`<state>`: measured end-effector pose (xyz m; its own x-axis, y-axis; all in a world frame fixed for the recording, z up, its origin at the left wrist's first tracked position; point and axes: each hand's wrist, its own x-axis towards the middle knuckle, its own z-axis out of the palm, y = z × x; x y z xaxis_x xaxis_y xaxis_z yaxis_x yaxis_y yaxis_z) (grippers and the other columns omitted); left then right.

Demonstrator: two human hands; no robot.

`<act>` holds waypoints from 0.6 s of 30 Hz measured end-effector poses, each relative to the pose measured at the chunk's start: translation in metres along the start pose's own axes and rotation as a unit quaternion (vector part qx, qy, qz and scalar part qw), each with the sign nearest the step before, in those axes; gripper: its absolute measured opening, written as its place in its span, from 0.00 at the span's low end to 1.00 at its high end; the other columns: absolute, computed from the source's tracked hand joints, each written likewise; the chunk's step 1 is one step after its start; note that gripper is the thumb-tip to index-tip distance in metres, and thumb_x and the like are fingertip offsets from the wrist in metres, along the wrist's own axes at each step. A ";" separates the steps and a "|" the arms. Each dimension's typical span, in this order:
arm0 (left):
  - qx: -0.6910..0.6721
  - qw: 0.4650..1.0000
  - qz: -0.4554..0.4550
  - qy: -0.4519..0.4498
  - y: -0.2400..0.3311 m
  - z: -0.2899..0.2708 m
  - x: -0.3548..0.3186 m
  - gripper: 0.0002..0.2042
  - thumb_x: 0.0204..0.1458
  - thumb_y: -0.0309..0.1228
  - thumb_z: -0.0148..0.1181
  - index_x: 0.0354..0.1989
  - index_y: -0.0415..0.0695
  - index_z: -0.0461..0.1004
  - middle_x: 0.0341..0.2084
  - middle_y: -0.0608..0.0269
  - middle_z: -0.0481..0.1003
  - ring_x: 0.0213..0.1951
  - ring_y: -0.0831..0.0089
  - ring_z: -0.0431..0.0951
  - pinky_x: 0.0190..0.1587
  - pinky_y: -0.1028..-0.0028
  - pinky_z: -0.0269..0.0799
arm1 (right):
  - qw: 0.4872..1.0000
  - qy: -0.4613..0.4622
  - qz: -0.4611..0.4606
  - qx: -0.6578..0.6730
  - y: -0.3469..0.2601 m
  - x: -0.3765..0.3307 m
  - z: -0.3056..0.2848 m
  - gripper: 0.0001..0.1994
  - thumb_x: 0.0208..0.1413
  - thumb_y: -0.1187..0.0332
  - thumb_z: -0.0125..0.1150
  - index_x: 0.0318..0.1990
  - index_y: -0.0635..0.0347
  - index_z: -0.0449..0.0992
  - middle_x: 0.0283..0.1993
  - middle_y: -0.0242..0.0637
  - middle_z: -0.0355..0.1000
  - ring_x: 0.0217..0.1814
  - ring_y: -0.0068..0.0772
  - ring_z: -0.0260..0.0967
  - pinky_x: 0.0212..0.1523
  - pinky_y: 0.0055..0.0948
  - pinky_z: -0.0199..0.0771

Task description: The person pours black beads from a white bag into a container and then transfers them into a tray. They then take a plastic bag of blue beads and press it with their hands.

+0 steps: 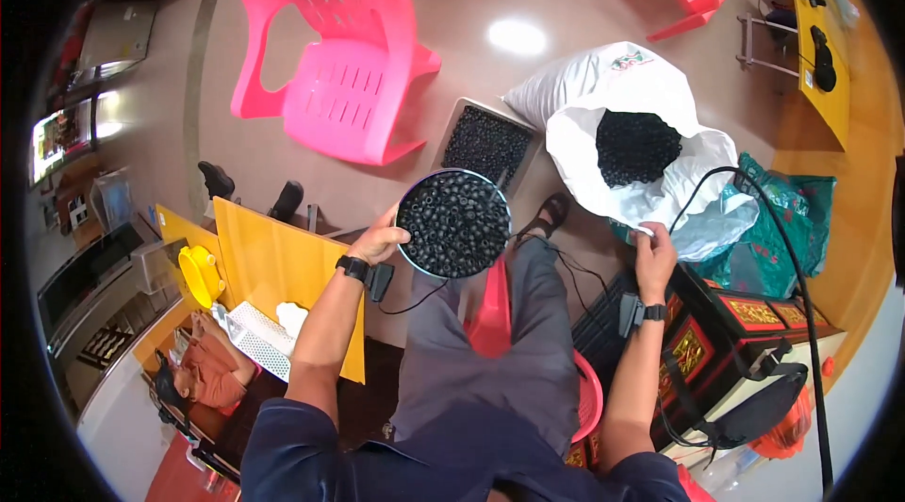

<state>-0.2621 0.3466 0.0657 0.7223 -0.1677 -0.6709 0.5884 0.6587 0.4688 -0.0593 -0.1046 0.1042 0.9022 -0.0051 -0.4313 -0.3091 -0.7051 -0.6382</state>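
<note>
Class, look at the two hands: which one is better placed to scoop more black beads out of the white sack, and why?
Probably the right hand: it rests on the rim of the open white sack, empty. The left hand is busy holding the round bowl of black beads.

A small workshop: sack of black beads [637, 146], pink plastic chair [330, 59], worktables [822, 40].
</note>
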 end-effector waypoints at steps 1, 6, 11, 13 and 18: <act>-0.003 1.000 -0.004 -0.003 -0.015 -0.016 0.010 0.42 0.39 0.26 0.62 0.68 0.39 0.52 0.60 0.58 0.66 0.60 0.67 0.67 0.64 0.65 0.60 | 1.000 0.011 -0.005 0.018 0.005 0.001 -0.001 0.06 0.56 0.72 0.58 0.39 0.61 0.75 0.25 0.31 0.75 0.26 0.15 0.66 0.27 0.19 0.65; -0.063 0.989 -0.097 0.091 -0.092 -0.087 0.072 0.31 0.47 0.25 0.56 0.63 0.43 0.59 0.51 0.58 0.73 0.50 0.64 0.76 0.48 0.57 0.76 | 0.995 -0.005 0.024 0.098 0.012 0.002 -0.003 0.06 0.59 0.75 0.53 0.42 0.65 0.74 0.32 0.33 0.76 0.34 0.18 0.71 0.35 0.17 0.69; -0.001 0.942 -0.213 0.258 -0.168 -0.104 0.191 0.26 0.44 0.34 0.66 0.51 0.36 0.69 0.35 0.56 0.78 0.35 0.62 0.81 0.37 0.60 0.79 | 0.994 0.002 0.035 0.103 0.026 0.002 -0.012 0.06 0.59 0.77 0.53 0.42 0.65 0.73 0.34 0.31 0.74 0.37 0.18 0.70 0.40 0.18 0.69; -0.004 0.923 -0.159 0.351 -0.176 -0.161 0.217 0.26 0.42 0.36 0.69 0.48 0.33 0.71 0.32 0.56 0.78 0.31 0.63 0.80 0.34 0.63 0.78 | 0.993 -0.026 0.027 0.115 0.018 0.005 0.005 0.06 0.61 0.75 0.53 0.43 0.64 0.73 0.35 0.32 0.74 0.38 0.21 0.71 0.41 0.19 0.69; -0.006 0.916 -0.194 0.353 -0.186 -0.177 0.294 0.31 0.45 0.53 0.64 0.48 0.37 0.72 0.35 0.53 0.78 0.32 0.59 0.80 0.38 0.55 0.75 | 0.996 -0.026 0.044 0.073 0.013 0.005 -0.003 0.06 0.59 0.79 0.53 0.43 0.64 0.73 0.37 0.27 0.70 0.38 0.15 0.65 0.40 0.16 0.63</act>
<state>-0.2235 0.3044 -0.3200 0.0439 0.1220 -0.9916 0.7441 0.6583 0.1139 -0.0581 -0.1154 0.0957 0.8546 -0.0228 -0.5187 -0.4296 -0.5921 -0.6818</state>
